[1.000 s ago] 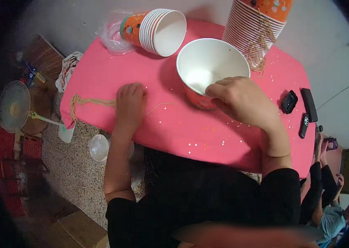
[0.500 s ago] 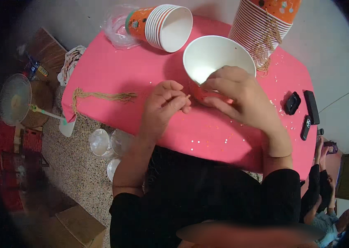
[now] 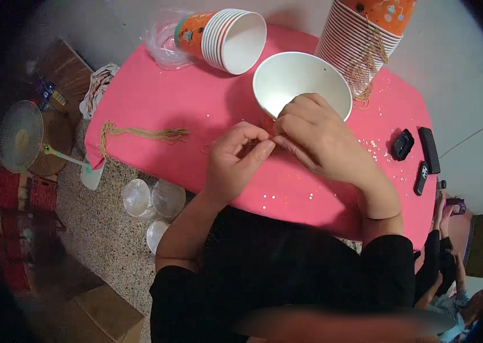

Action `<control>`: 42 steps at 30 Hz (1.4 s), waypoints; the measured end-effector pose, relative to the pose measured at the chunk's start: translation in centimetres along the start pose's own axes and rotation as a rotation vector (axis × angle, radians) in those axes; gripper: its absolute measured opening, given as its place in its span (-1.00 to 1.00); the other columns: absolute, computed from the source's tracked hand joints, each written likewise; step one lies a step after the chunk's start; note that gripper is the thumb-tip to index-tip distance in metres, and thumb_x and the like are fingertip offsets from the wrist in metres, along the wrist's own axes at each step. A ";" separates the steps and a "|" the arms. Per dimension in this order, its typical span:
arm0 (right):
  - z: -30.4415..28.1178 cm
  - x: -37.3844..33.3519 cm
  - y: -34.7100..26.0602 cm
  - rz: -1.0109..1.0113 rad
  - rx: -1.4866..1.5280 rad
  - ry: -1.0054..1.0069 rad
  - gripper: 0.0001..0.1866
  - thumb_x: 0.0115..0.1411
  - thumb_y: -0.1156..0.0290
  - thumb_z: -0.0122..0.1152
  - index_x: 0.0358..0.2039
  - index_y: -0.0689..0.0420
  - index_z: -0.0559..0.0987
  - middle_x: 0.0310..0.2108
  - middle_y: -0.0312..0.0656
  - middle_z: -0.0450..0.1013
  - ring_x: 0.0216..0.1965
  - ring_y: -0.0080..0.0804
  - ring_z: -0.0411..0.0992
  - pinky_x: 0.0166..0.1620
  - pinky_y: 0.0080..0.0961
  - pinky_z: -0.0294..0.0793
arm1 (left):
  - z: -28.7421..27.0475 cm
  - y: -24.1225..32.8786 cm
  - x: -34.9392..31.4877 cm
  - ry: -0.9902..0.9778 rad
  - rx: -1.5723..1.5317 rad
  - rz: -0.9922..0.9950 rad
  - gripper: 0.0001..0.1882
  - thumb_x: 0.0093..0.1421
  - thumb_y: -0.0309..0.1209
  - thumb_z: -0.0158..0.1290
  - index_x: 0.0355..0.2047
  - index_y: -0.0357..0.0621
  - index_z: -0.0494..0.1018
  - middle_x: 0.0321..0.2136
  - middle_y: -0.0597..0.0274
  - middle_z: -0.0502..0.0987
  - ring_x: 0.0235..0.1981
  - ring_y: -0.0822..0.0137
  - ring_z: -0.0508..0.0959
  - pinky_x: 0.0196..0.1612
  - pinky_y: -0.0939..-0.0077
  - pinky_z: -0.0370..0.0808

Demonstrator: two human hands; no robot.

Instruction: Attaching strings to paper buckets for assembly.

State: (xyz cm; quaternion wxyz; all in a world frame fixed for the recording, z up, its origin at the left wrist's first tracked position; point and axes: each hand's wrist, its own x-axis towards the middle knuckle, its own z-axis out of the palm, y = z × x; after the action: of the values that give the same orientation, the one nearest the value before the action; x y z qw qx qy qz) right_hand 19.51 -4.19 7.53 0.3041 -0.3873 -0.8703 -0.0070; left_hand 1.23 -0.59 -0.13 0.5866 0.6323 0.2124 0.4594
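Note:
My left hand (image 3: pixel 237 159) is closed in a pinch, its thumb and forefinger tips meeting the fingertips of my right hand (image 3: pixel 324 137) just in front of a large paper bucket. What they pinch is too small to make out. My right hand is curled at the near rim of that paper bucket (image 3: pixel 287 80), which is white inside, with a little orange showing below its rim. Left of my hands, a bundle of thin tan cords (image 3: pixel 144 133) lies on the pink-covered table (image 3: pixel 167 103), one end hanging over the edge.
A stack of orange paper buckets (image 3: pixel 361 43) stands at the far right, tan cords draped on it. Another stack (image 3: pixel 218 40) lies sideways beside a clear plastic bag (image 3: pixel 164 43). Small white discs (image 3: pixel 373 150) are scattered near a black case (image 3: pixel 402 144). A fan (image 3: pixel 21 137) stands left.
My left hand has moved right and its fingertips now meet those of my right hand. My right hand has drawn its fingers together and shifted slightly left.

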 end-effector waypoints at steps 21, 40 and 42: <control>-1.8 0.0 2.5 0.131 -0.066 -0.016 -0.92 0.08 0.51 0.19 -0.40 0.22 0.50 -0.49 -0.07 0.42 -0.39 -0.08 0.40 -0.29 -0.26 0.37 | 0.2 -2.7 2.7 0.166 0.293 0.041 -0.89 0.05 -0.60 0.12 -0.53 -0.27 0.39 -0.61 0.29 0.38 -0.59 0.54 0.37 -0.52 0.60 0.31; -1.6 0.8 6.1 0.223 0.136 -0.015 -0.92 0.11 0.52 0.09 -0.40 0.26 0.44 -0.48 -0.19 0.42 -0.43 -0.42 0.42 -0.35 -0.51 0.41 | 0.0 -3.2 2.5 0.153 0.098 0.034 -0.94 0.17 -0.56 0.09 -0.34 -0.29 0.46 -0.48 0.40 0.50 -0.48 0.68 0.40 -0.44 0.73 0.34; -3.4 0.0 6.7 0.366 0.329 0.152 -0.93 0.16 0.53 0.05 -0.42 0.26 0.46 -0.45 -0.24 0.42 -0.43 -0.50 0.41 -0.34 -0.56 0.41 | -0.6 -3.1 2.1 0.173 0.094 0.047 -0.92 0.20 -0.56 0.07 -0.29 -0.29 0.47 -0.45 0.41 0.51 -0.46 0.69 0.40 -0.41 0.76 0.34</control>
State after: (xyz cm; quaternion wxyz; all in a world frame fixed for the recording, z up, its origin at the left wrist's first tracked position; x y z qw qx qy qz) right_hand 25.87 -0.35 8.82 0.4238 -0.4820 -0.7499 0.1605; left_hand 2.56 2.10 -2.43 0.5247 0.6221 0.2687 0.5153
